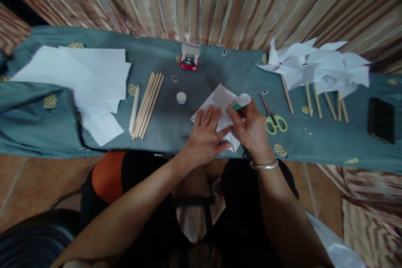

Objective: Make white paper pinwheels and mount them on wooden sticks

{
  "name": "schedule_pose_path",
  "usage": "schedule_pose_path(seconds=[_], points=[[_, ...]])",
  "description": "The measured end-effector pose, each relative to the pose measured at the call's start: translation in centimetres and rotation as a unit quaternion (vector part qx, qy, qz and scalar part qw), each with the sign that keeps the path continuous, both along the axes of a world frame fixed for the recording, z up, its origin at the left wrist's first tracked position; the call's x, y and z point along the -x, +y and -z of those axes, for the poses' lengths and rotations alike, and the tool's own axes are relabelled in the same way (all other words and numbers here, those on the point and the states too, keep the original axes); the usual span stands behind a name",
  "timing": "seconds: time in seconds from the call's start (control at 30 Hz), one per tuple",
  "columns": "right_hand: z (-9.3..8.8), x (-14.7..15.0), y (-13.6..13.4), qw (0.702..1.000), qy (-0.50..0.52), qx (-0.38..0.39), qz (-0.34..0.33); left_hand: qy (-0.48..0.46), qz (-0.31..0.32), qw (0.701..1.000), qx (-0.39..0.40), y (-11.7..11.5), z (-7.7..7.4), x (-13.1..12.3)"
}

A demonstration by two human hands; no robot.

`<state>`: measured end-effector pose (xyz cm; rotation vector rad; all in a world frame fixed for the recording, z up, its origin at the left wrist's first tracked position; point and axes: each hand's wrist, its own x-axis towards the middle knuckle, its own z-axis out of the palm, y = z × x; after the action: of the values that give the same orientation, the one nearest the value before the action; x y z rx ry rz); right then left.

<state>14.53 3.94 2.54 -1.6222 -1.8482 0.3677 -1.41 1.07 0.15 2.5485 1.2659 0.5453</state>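
A square of white paper (219, 94) with cuts in it lies turned cornerwise near the table's front edge. My left hand (205, 136) rests flat on it with the fingers spread. In my right hand (251, 130) is a green and white glue stick (241, 101), tilted, its lower end at the paper; the exact contact is hidden by my fingers. The white glue cap (181, 98) stands on the cloth left of the paper. Just right of my right hand lie scissors (275, 124) with light green handles, blades pointing away.
Wooden sticks (148, 106) and a white pencil-like rod (134, 109) lie left. Further left are white paper sheets (94, 73). A red box (189, 62) of small metal pieces stands at the back. Finished paper pinwheels (326, 67) and a dark phone (381, 120) lie right.
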Motion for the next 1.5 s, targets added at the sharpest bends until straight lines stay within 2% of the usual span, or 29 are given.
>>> schedule_pose_path(seconds=[0.57, 0.7, 0.77, 0.83, 0.93, 1.03, 1.13, 1.23, 1.33, 1.4, 1.5], points=[[-1.0, 0.3, -0.7, 0.999, -0.004, 0.032, -0.031, -0.021, 0.003, 1.0, -0.002, -0.1, 0.1, 0.1], [-1.0, -0.3, -0.7, 0.997, 0.035, 0.063, -0.041, -0.023, 0.004, 1.0, -0.001, 0.0, 0.2, 0.1], [-0.7, -1.1, -0.6, 0.991, 0.106, 0.079, -0.029, -0.02, 0.005, 1.0, -0.002, 0.0, 0.2, 0.2], [-0.4, -2.1, -0.5, 0.971, 0.227, 0.081, 0.002, -0.015, 0.003, 1.0, -0.006, 0.1, 0.3, 0.3], [-0.1, -3.8, 0.0, 0.91, 0.405, 0.072, 0.04, -0.015, 0.003, 1.0, -0.012, 0.0, 0.4, 0.4], [0.1, -4.8, 0.4, 0.858, 0.503, 0.094, 0.043, -0.027, 0.01, 0.999, -0.016, -0.1, 0.4, 0.5], [0.2, -4.9, 0.5, 0.82, 0.56, 0.116, 0.034, -0.051, 0.017, 0.998, -0.036, 0.3, -0.1, 1.0], [0.2, -4.5, 0.5, 0.802, 0.582, 0.133, 0.028, -0.069, -0.02, 0.994, -0.085, 1.4, -1.0, 2.5], [0.3, -4.3, 0.5, 0.797, 0.585, 0.143, 0.041, -0.072, -0.135, 0.98, -0.126, 3.1, -1.6, 4.9], [0.4, -4.2, 0.5, 0.801, 0.58, 0.146, 0.037, -0.065, -0.2, 0.971, -0.112, 4.1, -1.6, 6.6], [0.4, -3.8, 0.3, 0.796, 0.584, 0.153, 0.029, -0.082, -0.231, 0.967, -0.072, 5.1, -1.2, 8.3]])
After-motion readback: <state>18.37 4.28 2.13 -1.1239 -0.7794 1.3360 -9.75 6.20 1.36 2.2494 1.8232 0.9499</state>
